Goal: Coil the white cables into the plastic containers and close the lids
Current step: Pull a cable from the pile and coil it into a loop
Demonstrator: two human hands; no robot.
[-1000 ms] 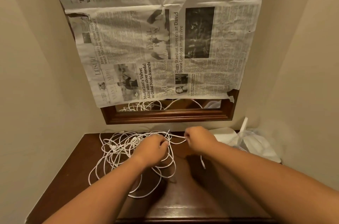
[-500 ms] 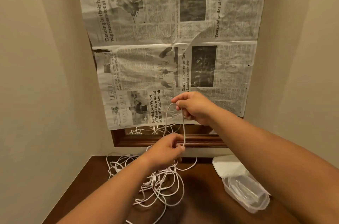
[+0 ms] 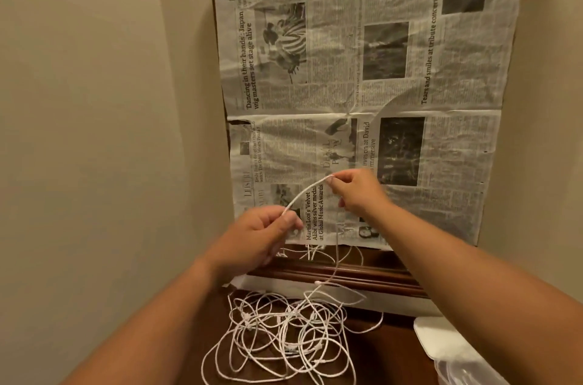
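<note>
A tangle of thin white cable (image 3: 284, 334) lies on the dark wooden tabletop (image 3: 388, 356). One strand rises from the heap to my two hands, which are raised in front of the newspaper. My left hand (image 3: 262, 236) pinches the strand between thumb and fingers. My right hand (image 3: 356, 192) pinches the same strand a little higher and to the right, so a short arc of cable spans between them. A clear plastic container (image 3: 457, 369) sits at the lower right edge, partly cut off, with a white lid (image 3: 432, 334) beside it.
Sheets of newspaper (image 3: 362, 85) cover a wood-framed mirror (image 3: 347, 274) on the back wall; its lower strip reflects cable. Beige walls close in on the left and right of the narrow table.
Both hands have lifted off the heap, drawing one strand up. In the last half second the left hand rose higher and the hands spread apart sideways. The camera tilted up.
</note>
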